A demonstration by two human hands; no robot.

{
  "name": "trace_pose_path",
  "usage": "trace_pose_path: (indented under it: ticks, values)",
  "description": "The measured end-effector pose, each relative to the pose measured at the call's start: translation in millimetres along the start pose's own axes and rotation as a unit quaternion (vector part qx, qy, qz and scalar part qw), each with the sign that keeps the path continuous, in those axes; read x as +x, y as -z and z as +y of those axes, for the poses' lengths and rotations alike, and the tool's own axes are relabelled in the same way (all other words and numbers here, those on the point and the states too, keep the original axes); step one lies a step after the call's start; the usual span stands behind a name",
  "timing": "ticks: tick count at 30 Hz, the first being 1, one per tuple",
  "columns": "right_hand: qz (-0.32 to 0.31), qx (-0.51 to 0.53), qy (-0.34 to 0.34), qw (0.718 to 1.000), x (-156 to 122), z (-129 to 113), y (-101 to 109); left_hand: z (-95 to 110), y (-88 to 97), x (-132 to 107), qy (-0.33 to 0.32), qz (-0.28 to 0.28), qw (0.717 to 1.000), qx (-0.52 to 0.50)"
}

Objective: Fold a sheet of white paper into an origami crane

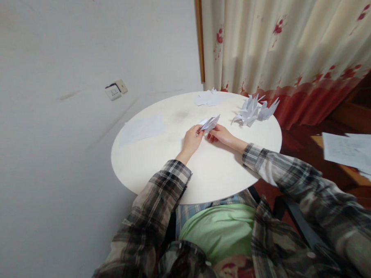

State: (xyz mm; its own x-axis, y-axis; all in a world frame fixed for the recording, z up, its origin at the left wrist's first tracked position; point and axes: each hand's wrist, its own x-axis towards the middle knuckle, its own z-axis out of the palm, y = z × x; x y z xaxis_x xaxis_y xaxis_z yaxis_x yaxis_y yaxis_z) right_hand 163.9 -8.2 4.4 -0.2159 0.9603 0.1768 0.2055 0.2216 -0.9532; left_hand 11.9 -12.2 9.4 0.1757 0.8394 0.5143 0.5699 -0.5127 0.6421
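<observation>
Over the middle of the round white table, a small piece of folded paper [210, 123] is held between my two hands. My left hand [193, 138] pinches its left end with thumb and fingers. From the right, my right hand [219, 135] grips its lower right side, fingers curled beneath. The piece has several layers and a pointed upper right corner; its underside is hidden. To the right of my right hand stands a cluster of folded paper cranes [249, 110], with another paper crane [268, 109] beside it.
Flat white sheets [142, 128] lie at the left of the white table [199, 183]. More paper pieces [207, 98] rest at its far edge. A wall with a socket [112, 92] borders the left, a curtain [261, 41] the back. Printed papers [352, 150] cover a low wooden surface at right.
</observation>
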Motion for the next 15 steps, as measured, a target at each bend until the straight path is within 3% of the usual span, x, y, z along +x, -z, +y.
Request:
trace_pose_path:
  ticks: [15]
  values:
    - [-0.004, -0.004, -0.003, 1.0, 1.9, 3.5, 0.0, -3.9, -1.5, 0.9, -0.008, -0.003, 1.0, 0.004]
